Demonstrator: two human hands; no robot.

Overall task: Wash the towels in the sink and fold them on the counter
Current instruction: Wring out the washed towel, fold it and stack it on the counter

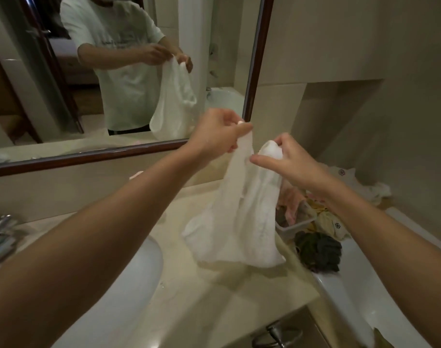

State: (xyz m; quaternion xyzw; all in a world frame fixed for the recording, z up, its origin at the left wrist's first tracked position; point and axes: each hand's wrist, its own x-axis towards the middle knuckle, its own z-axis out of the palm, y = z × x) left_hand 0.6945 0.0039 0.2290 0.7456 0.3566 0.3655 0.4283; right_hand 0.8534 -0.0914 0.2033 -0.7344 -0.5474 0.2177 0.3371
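A white towel (242, 217) hangs in the air above the beige counter (189, 292), its lower edge just over the surface. My left hand (219, 133) pinches one top corner of it. My right hand (287, 159) grips the other bunched top part, a short way to the right. The white sink (129, 280) lies at the lower left, under my left forearm.
A clear plastic bin (296, 226) with pink and yellow cloths stands right of the towel, a dark cloth (319, 249) in front of it. More white cloth (360, 184) lies at the back right. A framed mirror (114, 71) fills the wall. A bathtub rim (365, 285) runs along the right.
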